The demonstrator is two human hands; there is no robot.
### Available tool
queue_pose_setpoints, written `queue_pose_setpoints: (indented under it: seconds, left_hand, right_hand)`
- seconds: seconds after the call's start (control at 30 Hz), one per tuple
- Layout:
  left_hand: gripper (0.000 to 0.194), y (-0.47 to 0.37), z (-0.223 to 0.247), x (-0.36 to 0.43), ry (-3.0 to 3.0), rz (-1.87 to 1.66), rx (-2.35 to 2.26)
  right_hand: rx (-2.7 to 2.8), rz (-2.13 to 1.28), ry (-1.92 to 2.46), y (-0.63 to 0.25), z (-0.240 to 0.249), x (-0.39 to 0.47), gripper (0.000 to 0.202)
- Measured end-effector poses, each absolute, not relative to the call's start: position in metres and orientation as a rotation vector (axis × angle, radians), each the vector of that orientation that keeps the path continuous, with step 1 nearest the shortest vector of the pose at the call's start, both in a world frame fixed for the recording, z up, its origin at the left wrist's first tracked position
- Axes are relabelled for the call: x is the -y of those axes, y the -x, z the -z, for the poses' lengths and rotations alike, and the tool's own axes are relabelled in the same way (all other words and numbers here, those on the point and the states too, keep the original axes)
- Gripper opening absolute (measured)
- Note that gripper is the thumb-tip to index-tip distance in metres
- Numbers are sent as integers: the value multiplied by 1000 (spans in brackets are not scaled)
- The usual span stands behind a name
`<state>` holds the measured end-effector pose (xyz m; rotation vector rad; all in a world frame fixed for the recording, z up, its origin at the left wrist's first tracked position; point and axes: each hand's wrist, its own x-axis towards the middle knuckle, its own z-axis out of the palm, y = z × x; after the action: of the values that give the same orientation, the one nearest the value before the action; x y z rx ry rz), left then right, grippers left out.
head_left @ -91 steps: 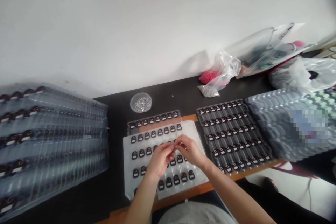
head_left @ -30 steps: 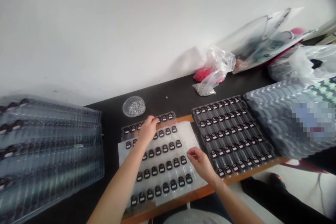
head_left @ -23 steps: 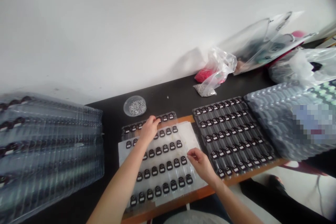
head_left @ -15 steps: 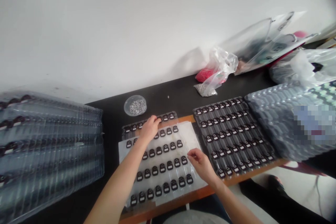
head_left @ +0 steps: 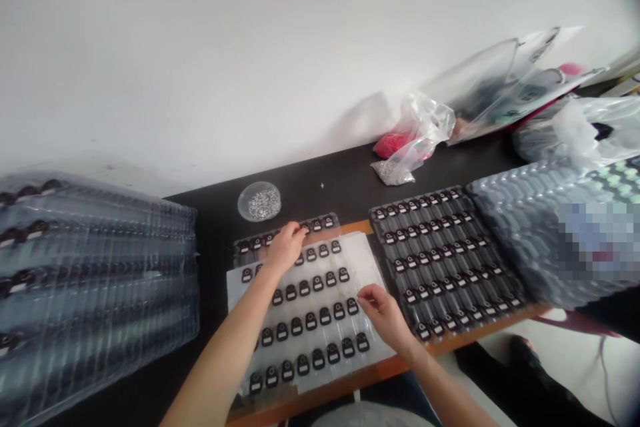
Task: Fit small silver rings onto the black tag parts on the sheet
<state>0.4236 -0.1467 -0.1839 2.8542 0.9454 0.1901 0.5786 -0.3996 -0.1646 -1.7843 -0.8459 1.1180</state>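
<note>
Head cam: L hand (head_left: 286, 247) curled at blk pcs (head_left: 317, 225), R hand (head_left: 380, 310) near-pinched; holds unclear. Prob. handling pcs; next needs precision.

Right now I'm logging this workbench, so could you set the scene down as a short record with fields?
left hand: at the far row of black pieces in the middle tray; grip unclear
right hand: by the middle tray's right side, fingers curled; too small to tell whether anything is held
white sheet: appears to lie under the middle tray
round dish: beyond the middle tray, with small shiny bits
right tray: clear, with rows of black pieces
left stack: many clear trays
</note>
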Motion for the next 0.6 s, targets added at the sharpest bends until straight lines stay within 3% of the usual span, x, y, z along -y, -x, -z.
queue_pose_setpoints:
  seconds: [0.33,0.6]
  left_hand:
    - [30,-417,179,153,-2813,-233,-836]
    - [31,-403,156,130,-2729,-468,-1061]
  right_hand:
    - [865,-1113,1789,-576,160,397,13]
    - [869,-1115,1792,-575,162,399,16]
